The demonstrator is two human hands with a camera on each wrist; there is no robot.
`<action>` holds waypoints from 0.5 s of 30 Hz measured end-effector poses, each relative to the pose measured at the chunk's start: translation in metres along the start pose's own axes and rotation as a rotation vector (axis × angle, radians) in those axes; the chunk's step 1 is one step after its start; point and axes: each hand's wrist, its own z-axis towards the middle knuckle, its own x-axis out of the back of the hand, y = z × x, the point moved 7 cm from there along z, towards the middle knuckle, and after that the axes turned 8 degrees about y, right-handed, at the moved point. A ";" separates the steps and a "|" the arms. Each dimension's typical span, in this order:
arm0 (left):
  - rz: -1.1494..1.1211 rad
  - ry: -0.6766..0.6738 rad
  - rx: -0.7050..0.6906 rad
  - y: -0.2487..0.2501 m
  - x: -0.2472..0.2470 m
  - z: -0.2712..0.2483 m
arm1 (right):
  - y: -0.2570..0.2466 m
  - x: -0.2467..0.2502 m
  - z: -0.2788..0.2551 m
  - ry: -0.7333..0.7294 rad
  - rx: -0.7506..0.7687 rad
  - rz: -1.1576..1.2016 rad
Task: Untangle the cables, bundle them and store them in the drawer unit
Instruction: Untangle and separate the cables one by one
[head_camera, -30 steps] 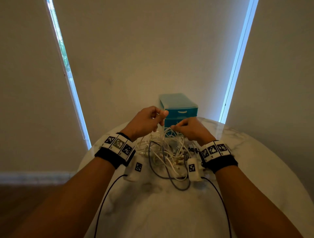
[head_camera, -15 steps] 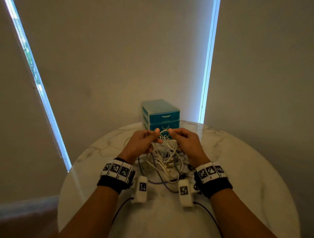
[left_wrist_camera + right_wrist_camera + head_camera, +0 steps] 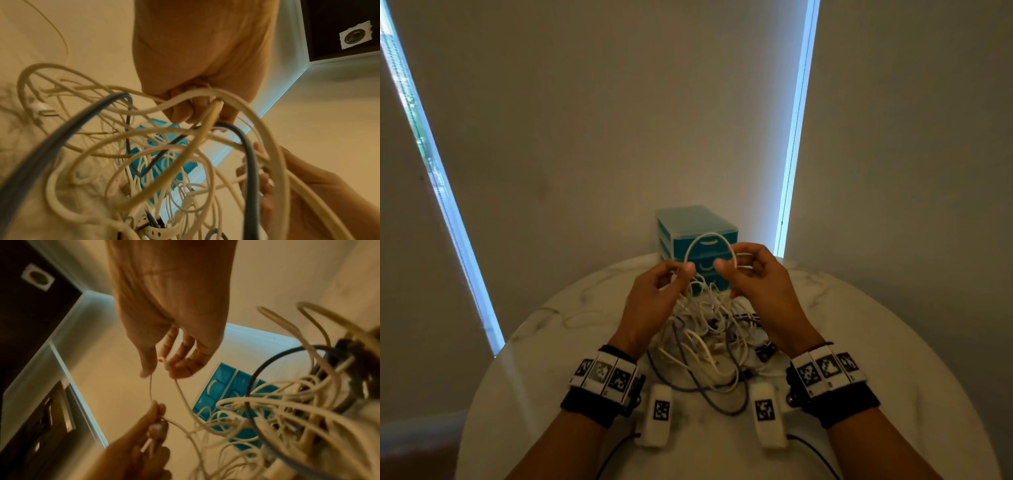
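A home room: round marble table by drawn window blinds, small teal drawer unit.

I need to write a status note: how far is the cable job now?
Nothing looks finished: the tangle of cables lies unsorted on the table. In hand: the left hand and right hand pinch one white cable loop above it. Left: untangling, bundling, storing; the drawer unit looks closed.

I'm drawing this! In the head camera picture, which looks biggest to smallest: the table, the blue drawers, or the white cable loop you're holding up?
1. Table
2. Blue drawer unit
3. White cable loop

The loop is nearer the camera, so it looks almost drawer-sized.
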 end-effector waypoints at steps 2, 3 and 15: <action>-0.059 0.070 0.001 0.004 0.005 0.002 | 0.016 -0.011 -0.008 -0.110 -0.069 -0.169; -0.080 0.088 0.002 0.008 0.006 0.004 | 0.024 -0.017 -0.013 -0.163 -0.093 -0.241; -0.081 0.056 0.097 0.007 -0.004 -0.002 | 0.002 0.033 -0.005 0.231 0.107 -0.241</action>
